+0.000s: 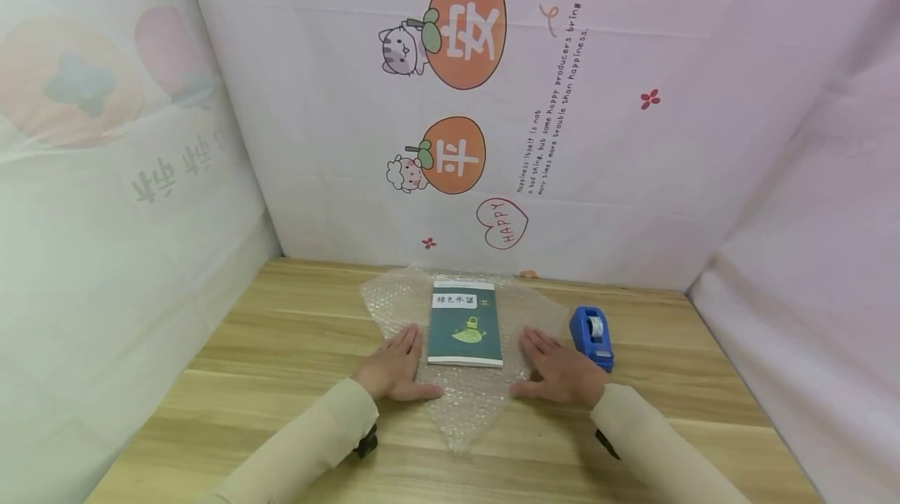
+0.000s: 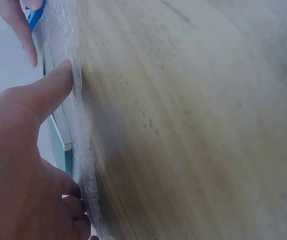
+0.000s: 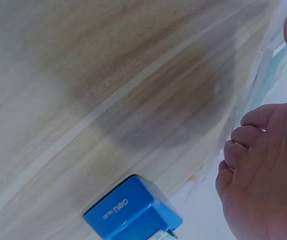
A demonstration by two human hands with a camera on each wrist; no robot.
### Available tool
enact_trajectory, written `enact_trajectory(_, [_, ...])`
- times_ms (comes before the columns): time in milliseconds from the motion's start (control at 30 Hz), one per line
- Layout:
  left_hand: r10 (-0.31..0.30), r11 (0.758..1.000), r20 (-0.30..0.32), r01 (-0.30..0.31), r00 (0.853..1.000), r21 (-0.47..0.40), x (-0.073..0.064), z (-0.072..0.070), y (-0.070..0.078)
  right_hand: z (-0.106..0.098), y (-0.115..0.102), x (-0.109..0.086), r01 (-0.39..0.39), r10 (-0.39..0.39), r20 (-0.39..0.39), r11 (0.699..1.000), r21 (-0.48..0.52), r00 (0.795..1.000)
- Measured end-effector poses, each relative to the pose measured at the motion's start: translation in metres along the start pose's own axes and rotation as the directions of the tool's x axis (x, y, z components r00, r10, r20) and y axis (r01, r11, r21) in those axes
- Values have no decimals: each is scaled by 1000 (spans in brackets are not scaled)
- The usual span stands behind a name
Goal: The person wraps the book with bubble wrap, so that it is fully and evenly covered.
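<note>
A dark green book (image 1: 464, 344) with white bands and a yellow-green drawing lies flat on a sheet of bubble wrap (image 1: 464, 414), which is turned cornerwise on the table. My left hand (image 1: 397, 367) rests on the wrap at the book's left, fingers straight and thumb spread toward the near corner. At the right side of the book, my right hand (image 1: 562, 371) lies on the wrap in much the same way. Neither hand grips anything. In the left wrist view the left thumb touches the wrap's edge. A blue tape dispenser (image 1: 592, 338) stands just beyond the right hand.
The wooden table (image 1: 281, 355) ends at a printed cloth backdrop (image 1: 351, 137) behind the bubble wrap. White cloth walls close in the left and right sides. The far corner of the wrap reaches close to the backdrop.
</note>
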State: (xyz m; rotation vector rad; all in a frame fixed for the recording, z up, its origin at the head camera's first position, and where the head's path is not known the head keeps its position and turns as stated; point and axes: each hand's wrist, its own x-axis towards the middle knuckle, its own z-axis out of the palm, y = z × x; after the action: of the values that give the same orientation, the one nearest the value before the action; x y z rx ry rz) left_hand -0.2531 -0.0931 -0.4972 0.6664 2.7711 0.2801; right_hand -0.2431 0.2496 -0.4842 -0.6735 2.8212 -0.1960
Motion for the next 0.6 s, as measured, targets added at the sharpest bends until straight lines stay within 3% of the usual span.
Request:
enact_trajectory(133, [3, 1000, -8, -3, 1000, 7, 0, 0, 1, -4, 3, -9, -12, 14, -25, 995, 101, 1000])
enact_trajectory(300, [5, 1000, -8, -5, 1000, 9, 0, 1, 0, -11, 4, -20, -16, 35, -69, 966, 259, 997])
enact_trajectory(433, [6, 1000, -9, -6, 1000, 11, 0, 0, 0, -16, 5, -26, -45, 87, -97, 927, 373, 991])
enact_trajectory(600, [9, 1000, -7, -9, 1000, 16, 1, 1, -1, -23, 5, -34, -75, 163, -120, 841, 536, 979])
